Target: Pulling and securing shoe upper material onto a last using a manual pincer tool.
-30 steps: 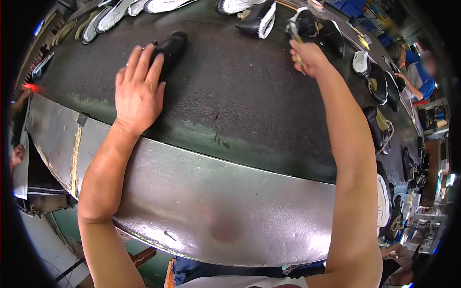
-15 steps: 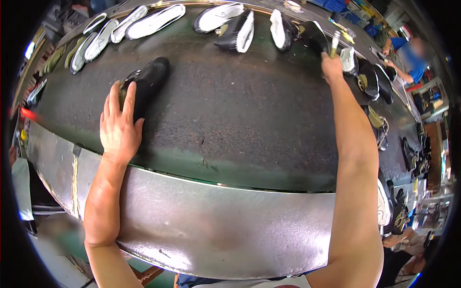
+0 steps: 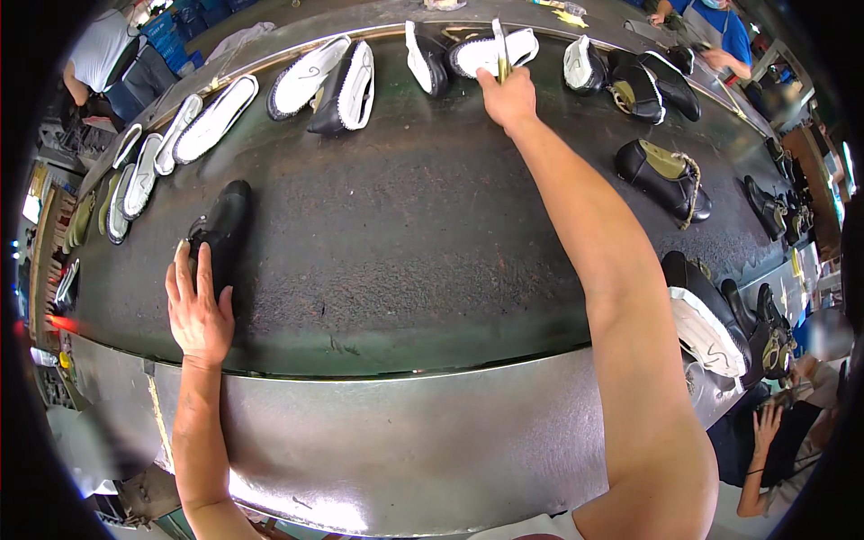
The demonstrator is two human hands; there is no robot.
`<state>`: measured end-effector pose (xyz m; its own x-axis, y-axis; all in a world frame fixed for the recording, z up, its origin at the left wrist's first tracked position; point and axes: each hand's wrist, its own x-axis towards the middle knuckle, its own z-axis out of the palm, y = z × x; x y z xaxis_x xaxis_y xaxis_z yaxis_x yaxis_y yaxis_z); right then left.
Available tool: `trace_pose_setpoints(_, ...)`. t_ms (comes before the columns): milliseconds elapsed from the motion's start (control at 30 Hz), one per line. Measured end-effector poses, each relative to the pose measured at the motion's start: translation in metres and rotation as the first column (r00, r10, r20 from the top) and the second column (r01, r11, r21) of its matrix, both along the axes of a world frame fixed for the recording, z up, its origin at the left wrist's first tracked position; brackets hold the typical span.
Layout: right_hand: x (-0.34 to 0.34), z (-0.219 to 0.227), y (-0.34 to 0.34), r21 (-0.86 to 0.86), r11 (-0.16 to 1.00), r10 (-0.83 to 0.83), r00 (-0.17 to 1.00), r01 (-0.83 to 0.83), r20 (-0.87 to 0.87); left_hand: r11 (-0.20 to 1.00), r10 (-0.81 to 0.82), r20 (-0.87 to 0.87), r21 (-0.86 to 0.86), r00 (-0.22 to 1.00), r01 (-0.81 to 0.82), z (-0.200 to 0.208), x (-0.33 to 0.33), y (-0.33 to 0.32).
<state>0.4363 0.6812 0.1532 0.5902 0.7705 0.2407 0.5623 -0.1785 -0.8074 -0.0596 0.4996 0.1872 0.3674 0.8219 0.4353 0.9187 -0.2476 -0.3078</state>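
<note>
My left hand (image 3: 200,315) lies with its fingers stretched out, the fingertips touching the heel end of a black shoe (image 3: 227,220) on the dark work table. My right hand (image 3: 511,97) reaches to the far side of the table, closed round a slim brush (image 3: 501,52) with a tan handle and pale upper end. Just beyond that hand a shoe lies with its white stitched underside (image 3: 522,45) showing, the brush standing in front of it. Beside it on the left, a black shoe (image 3: 436,67) rests on its side.
Several shoes, many with white undersides (image 3: 216,119), line the table's far edge. To the right lie a black shoe with rope (image 3: 661,175) and a large white-soled shoe (image 3: 706,333). A metal ledge (image 3: 405,450) runs along the near side. Other people work around the table.
My view has swung right, so the table's contents sit further left. The shoe by my right hand has turned from its dark upper to its white underside. My left hand stays at the black shoe.
</note>
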Motion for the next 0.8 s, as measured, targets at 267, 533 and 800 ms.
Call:
trace_pose_setpoints(267, -0.016, 0.017, 0.083, -0.090, 0.985, -0.134, 0.980, 0.148, 0.145, 0.999, 0.009, 0.045, -0.034, 0.999, -0.007, -0.001, 0.001, 0.005)
trace_pose_setpoints(533, 0.000, 0.016, 0.068, -0.127, 0.981, -0.145, 0.989, 0.147, 0.025, 0.999, 0.023, 0.039, -0.030, 0.999, -0.022, 0.002, -0.010, 0.004)
trace_pose_setpoints(800, -0.002, 0.031, -0.071, -0.052, 0.994, 0.073, 0.948, -0.093, -0.309, 0.995, -0.102, 0.196, 0.019, 0.975, 0.101, 0.000, -0.016, -0.001)
